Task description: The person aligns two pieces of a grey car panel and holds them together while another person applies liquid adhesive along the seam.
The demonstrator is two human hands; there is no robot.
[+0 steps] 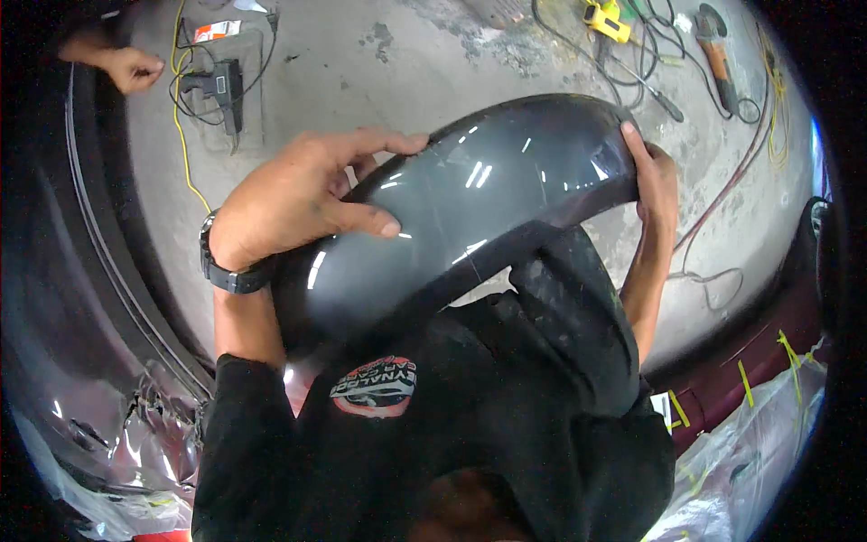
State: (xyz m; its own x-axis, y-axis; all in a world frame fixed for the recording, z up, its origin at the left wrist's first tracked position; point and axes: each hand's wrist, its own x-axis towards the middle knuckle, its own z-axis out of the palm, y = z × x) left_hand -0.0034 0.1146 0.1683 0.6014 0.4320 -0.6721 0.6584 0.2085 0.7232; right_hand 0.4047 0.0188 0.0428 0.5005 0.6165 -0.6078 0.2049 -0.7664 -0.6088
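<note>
A glossy dark grey curved panel [470,181], shaped like a fender, lies across my lap and reflects several ceiling lights. My left hand [307,190], with a black watch [233,257] on the wrist, grips its upper left edge. The left thumb presses on the shiny face, while the fingers reach over the far edge. At the right end, my right hand [655,176] is wrapped around the rim, one digit on the glossy side and the rest partly hidden behind it.
Another person's hand [135,70] reaches in at upper left, near a black gun-shaped tool [224,95] with a cord. A yellow tool [607,20], an orange-and-black power tool [718,63] and tangled cables lie at upper right. Plastic sheeting [759,434] covers dark red bodywork at lower right.
</note>
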